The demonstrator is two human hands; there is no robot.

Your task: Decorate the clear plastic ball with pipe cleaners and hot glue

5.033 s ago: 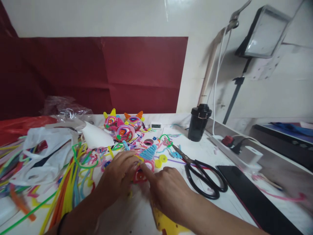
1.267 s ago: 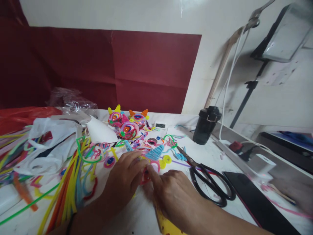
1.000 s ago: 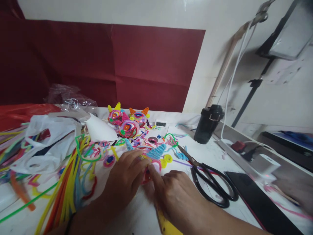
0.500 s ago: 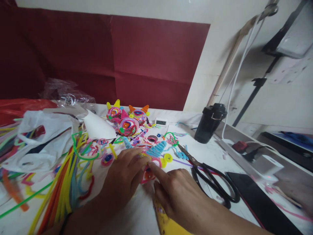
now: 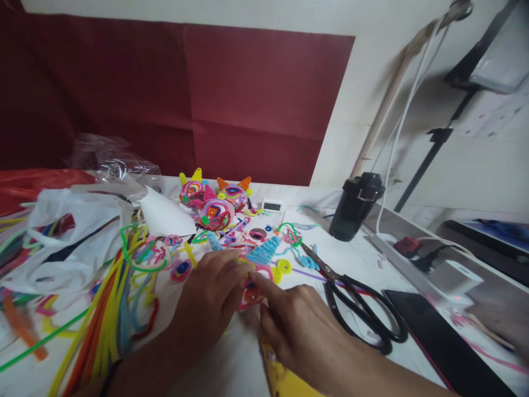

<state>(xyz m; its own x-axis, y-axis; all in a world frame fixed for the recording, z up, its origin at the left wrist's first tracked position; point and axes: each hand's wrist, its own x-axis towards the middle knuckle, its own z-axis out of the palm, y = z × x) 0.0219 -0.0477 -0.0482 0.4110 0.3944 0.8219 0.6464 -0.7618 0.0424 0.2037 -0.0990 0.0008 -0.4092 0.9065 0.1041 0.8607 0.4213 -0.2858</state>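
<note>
A small pipe-cleaner creature (image 5: pixel 252 295) lies on the white table between my hands, with blue horns (image 5: pixel 264 252), a pink-and-red front and a yellow coil (image 5: pixel 284 267) at its side. My left hand (image 5: pixel 215 289) curls over its left and top, fingers bent round it. From the right, my right hand (image 5: pixel 295 314) presses an outstretched index finger against the creature, its other fingers curled below. Much of the creature is hidden under my fingers. Something flat and yellow (image 5: pixel 287 377) lies beneath my right wrist.
Black-handled scissors (image 5: pixel 357 303) lie to the right, beside a black phone (image 5: pixel 438 342). A black bottle (image 5: pixel 356 207) stands behind. Three finished-looking creatures (image 5: pixel 217 212) sit at the back. Loose pipe cleaners (image 5: pixel 103 309) and a white bag (image 5: pixel 78 231) cover the left. A power strip (image 5: pixel 417 275) runs along the right.
Almost nothing differs. My hands keep the same hold on the creature, and the view has shifted very slightly.
</note>
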